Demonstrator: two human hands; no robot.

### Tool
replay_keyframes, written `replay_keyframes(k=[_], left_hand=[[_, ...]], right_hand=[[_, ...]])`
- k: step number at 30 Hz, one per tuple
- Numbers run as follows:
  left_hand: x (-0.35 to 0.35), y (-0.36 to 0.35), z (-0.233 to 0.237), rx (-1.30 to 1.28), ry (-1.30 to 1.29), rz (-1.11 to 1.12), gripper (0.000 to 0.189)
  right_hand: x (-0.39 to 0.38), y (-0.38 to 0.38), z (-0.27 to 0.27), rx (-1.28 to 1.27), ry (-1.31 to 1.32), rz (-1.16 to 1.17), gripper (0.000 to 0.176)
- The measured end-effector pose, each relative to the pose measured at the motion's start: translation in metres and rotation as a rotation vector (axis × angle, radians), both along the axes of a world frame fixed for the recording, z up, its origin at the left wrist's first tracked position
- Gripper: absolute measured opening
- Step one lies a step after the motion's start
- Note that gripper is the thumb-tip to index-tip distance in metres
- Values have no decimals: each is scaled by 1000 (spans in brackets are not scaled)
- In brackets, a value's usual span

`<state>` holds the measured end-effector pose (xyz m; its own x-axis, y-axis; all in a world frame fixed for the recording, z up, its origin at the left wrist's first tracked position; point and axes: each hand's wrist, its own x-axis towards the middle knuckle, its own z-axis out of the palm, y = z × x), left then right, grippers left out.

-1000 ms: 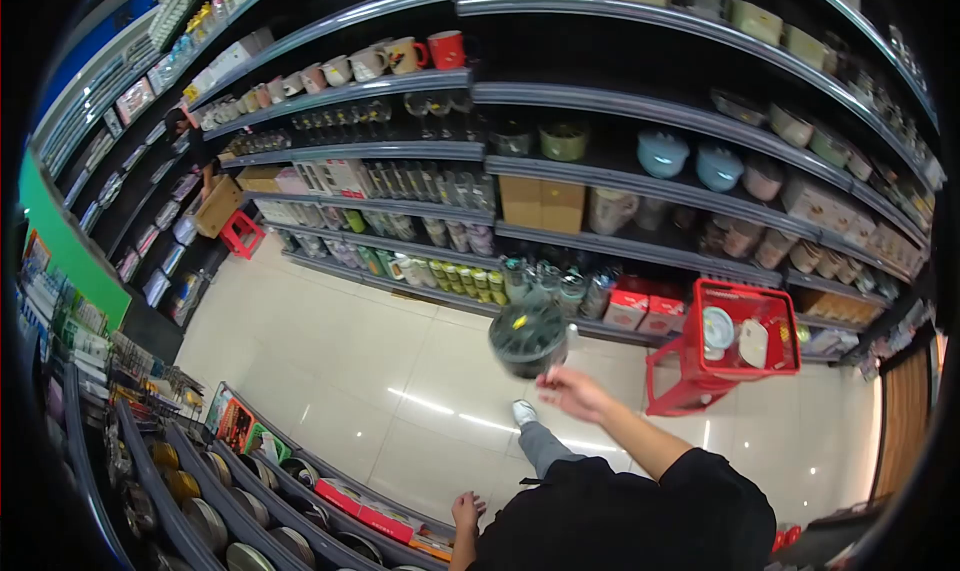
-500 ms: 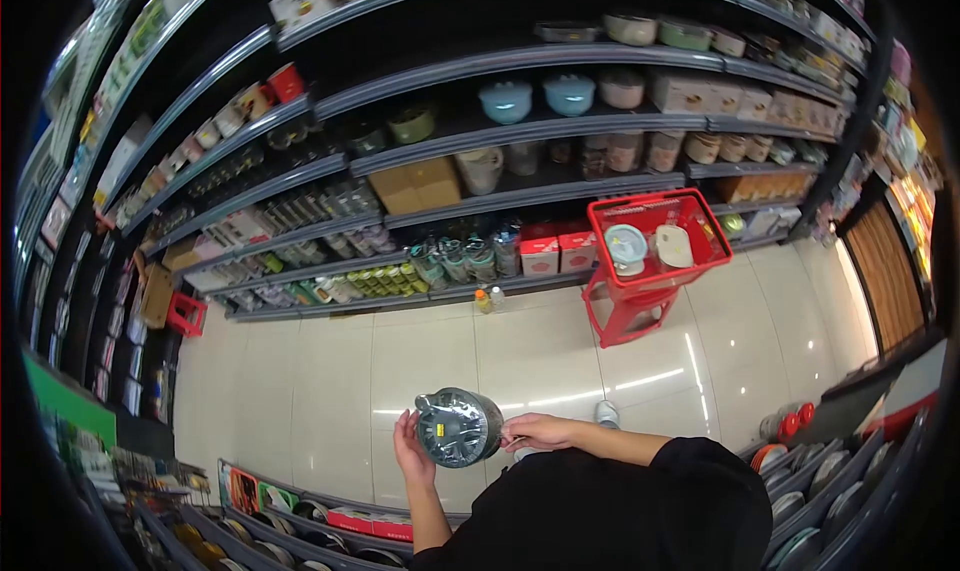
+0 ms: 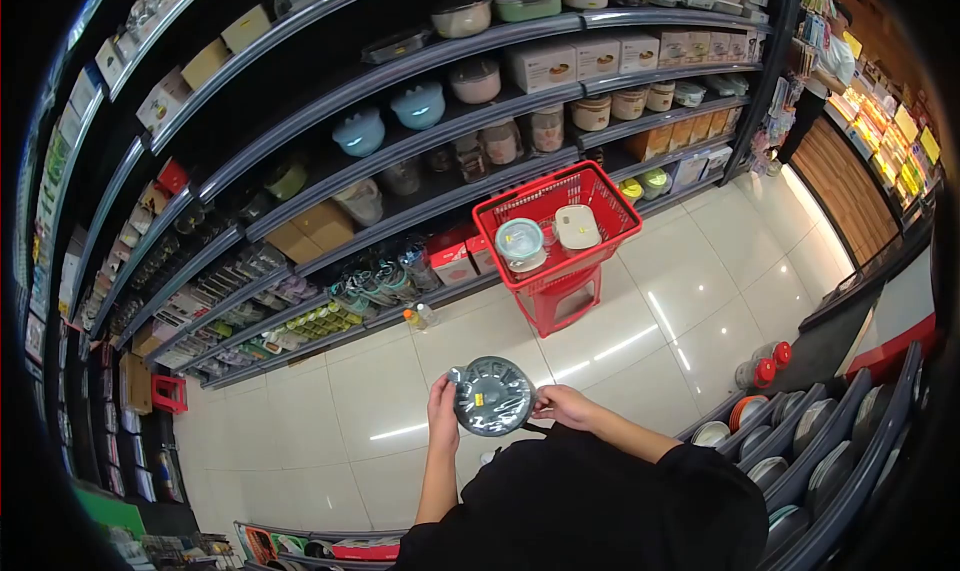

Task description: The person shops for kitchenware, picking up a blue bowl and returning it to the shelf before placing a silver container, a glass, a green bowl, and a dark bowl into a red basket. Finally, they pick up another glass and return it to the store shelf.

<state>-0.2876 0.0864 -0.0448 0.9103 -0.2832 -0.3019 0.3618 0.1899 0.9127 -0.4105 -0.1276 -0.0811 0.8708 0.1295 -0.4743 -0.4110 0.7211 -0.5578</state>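
Observation:
Between my hands is a dark grey, round lidded container [image 3: 496, 396], wrapped in shiny clear film with a small yellow label on top. A small rounded part juts from its upper left edge. My left hand [image 3: 443, 403] is closed on that left side, fingers at the rim. On the opposite side, my right hand [image 3: 563, 405] is closed at the container's edge; exactly what its fingers pinch is too small to make out. The container is held in front of my body, its top facing the camera.
Ahead, a red shopping basket [image 3: 560, 266] rests on a red stool [image 3: 555, 306]; a blue-lidded container [image 3: 519, 239] and a cream container [image 3: 577, 228] lie inside. Shelves [image 3: 400, 136] of kitchenware curve around. Two small bottles [image 3: 420, 317] stand on the floor. Plate racks [image 3: 815, 451] flank me; a person [image 3: 822, 71] stands far right.
My view has turned to the right, so basket and shelves sit further left in view. The container, still in both hands, now shows its top more squarely and less of its side.

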Motion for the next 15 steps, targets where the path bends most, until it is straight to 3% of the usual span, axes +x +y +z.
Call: replay_keyframes(k=[8, 15], left_hand=[[-33, -102, -34, 93, 219, -96, 35], [-45, -162, -21, 146, 360, -328, 35]], right_hand=[[-37, -113, -17, -138, 40, -21, 18], [-60, -181, -8, -256, 34, -145, 24]])
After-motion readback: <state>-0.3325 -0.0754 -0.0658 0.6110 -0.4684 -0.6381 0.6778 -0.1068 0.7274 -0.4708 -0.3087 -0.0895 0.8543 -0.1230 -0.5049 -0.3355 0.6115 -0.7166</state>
